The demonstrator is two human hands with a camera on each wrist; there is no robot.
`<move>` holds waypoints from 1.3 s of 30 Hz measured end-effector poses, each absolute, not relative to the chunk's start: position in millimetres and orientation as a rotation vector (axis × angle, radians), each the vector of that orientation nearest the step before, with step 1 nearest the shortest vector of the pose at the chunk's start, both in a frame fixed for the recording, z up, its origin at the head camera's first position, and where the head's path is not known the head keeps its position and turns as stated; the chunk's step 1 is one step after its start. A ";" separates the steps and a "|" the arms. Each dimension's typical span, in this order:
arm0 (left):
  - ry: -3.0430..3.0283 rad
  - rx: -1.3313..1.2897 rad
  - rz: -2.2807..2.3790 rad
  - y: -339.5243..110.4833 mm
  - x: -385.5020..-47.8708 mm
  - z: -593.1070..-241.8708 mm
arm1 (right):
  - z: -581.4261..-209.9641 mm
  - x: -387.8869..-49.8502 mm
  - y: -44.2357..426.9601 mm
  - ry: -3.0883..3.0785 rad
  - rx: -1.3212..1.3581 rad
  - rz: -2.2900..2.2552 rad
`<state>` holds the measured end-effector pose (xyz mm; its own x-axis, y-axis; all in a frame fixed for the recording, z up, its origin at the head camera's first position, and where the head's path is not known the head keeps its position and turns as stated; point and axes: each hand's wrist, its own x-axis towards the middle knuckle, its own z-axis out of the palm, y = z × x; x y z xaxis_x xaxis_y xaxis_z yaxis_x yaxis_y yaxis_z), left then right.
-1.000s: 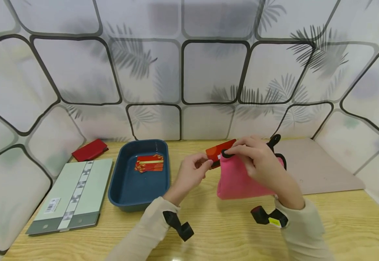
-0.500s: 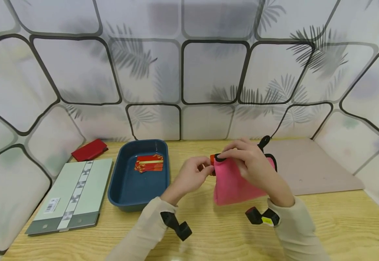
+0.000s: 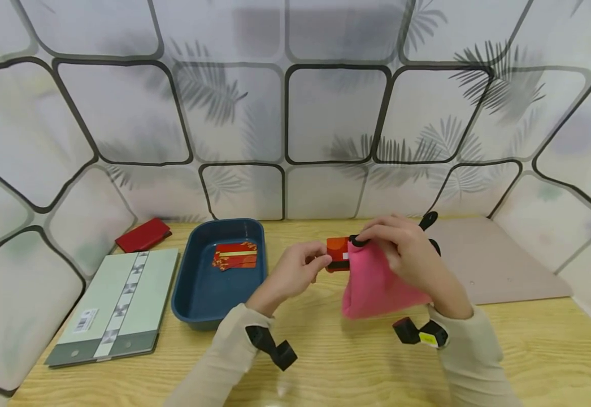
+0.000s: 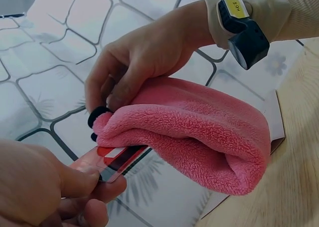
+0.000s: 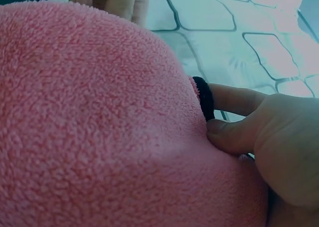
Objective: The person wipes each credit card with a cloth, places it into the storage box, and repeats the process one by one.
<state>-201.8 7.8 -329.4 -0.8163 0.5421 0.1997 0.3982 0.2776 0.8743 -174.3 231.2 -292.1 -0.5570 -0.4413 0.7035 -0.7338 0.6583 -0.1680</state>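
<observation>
My left hand [image 3: 299, 269] pinches a red and orange card [image 3: 337, 252] with a dark stripe by its left end, between thumb and fingers. The card's right part is hidden by a folded pink plush cloth [image 3: 377, 285] with black edging and a black loop [image 3: 428, 220]. My right hand [image 3: 406, 254] grips the cloth by its black-edged upper corner. In the left wrist view, the card [image 4: 117, 162] runs up to the cloth's edge, and the cloth [image 4: 199, 132] hangs folded over. Seen from the right wrist, thumb and finger pinch the black edging [image 5: 203, 97].
Left of my hands stands a dark blue tray [image 3: 209, 305] holding red and gold cards [image 3: 235, 256]. Farther left lie a pale green folder [image 3: 114, 299] and a red wallet-like case [image 3: 144, 235]. A flat beige board [image 3: 499, 260] lies at right, against the patterned curtain [image 3: 336, 113].
The cloth went left over most of the card, then back right, baring more of it again. The card has gone from slanted to nearly level. Both hands keep their hold.
</observation>
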 end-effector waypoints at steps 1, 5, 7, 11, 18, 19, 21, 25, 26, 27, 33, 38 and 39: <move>2.392 0.878 1.584 7.3 -202.1 -329.3 | -291.5 -174.2 233.0 -2.239 0.901 0.595; 2.361 0.837 1.621 5.6 -202.7 -328.7 | -289.5 -174.0 241.0 -2.244 0.887 0.603; 2.350 0.825 1.633 5.1 -202.8 -328.2 | -288.7 -173.8 245.1 -2.258 0.865 0.609; 2.351 0.775 1.642 4.0 -203.3 -326.6 | -287.1 -174.3 252.0 -2.286 0.806 0.608; 2.415 0.656 1.730 3.6 -204.7 -327.5 | -285.0 -174.7 260.7 -2.309 0.739 0.587; 2.418 0.644 1.746 3.8 -205.1 -328.7 | -285.0 -174.1 262.1 -2.313 0.731 0.586; 2.421 0.627 1.768 4.1 -205.5 -330.7 | -284.9 -172.8 265.2 -2.317 0.720 0.583; 2.416 0.644 1.788 4.3 -206.8 -333.0 | -283.5 -170.9 268.1 -2.304 0.727 0.585; 2.411 0.650 1.791 4.3 -206.8 -333.3 | -283.1 -170.5 267.2 -2.301 0.736 0.585; 2.409 0.659 1.788 4.3 -207.1 -333.8 | -282.7 -170.2 265.5 -2.301 0.752 0.586; 2.402 0.738 1.717 6.3 -205.8 -334.3 | -284.0 -169.5 243.9 -2.274 0.911 0.577; 2.365 0.814 1.677 10.4 -203.4 -333.9 | -289.5 -170.2 226.6 -2.237 1.008 0.579; 2.360 0.832 1.665 11.0 -203.1 -334.0 | -290.8 -170.2 223.7 -2.231 1.016 0.582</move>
